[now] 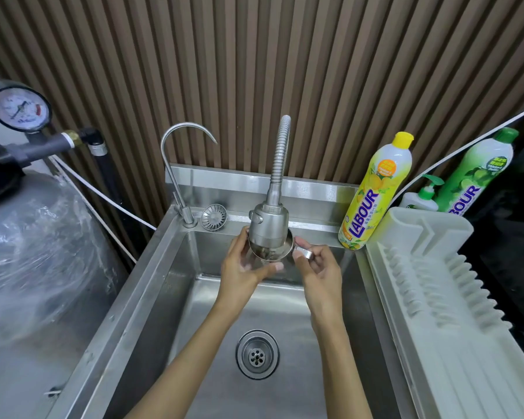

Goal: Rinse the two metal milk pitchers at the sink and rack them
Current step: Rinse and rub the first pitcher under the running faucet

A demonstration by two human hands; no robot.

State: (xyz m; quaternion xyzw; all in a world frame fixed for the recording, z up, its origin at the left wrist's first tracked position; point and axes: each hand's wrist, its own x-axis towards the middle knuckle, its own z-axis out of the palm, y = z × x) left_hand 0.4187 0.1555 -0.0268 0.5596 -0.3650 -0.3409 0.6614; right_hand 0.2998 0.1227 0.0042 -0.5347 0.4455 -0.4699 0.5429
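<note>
A small metal milk pitcher [268, 254] is held over the steel sink [164, 285], right under the spray head of the flexible tap [268, 225], which hides much of its mouth. My left hand [245, 264] cups the pitcher's left side and bottom with curled fingers. My right hand [315, 267] pinches the pitcher's handle [304, 254] on the right. Only one pitcher is in view. The white dish rack [436, 297] lies to the right of the sink with nothing in it.
A thin gooseneck tap [179, 176] and a loose strainer [214, 217] sit at the sink's back left. A yellow detergent bottle [372, 192], a green one [472, 173] and a pump bottle [421, 198] stand behind the rack. A wrapped tank with a gauge [18, 108] stands at the left. The drain [257, 355] is open.
</note>
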